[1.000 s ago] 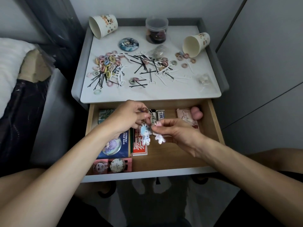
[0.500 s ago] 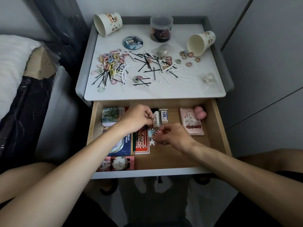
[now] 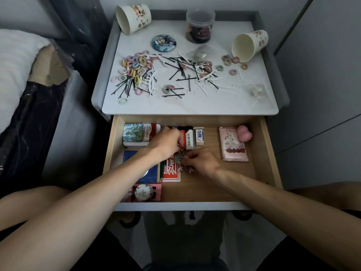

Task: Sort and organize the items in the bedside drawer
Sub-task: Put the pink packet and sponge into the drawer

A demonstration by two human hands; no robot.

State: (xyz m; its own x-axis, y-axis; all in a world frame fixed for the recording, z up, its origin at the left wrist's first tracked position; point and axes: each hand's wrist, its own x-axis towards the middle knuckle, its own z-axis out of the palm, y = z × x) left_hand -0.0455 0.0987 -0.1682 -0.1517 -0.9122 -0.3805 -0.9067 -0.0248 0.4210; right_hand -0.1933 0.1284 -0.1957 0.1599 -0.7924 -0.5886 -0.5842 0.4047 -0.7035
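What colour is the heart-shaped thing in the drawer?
The heart is pink, seen best in the head view.

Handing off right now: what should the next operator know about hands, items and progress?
Left hand pinches the keychain by its ring; right hand grips its charms, low over the drawer floor.
Done: boxes lined along the drawer's left; tissue pack at right.
Left: set the keychain down; hair ties and bobby pins on the nightstand top lie scattered.

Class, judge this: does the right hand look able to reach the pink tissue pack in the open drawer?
Probably yes. The right hand lies just left of the tissue pack, only bare drawer floor between, though it pinches the keychain.
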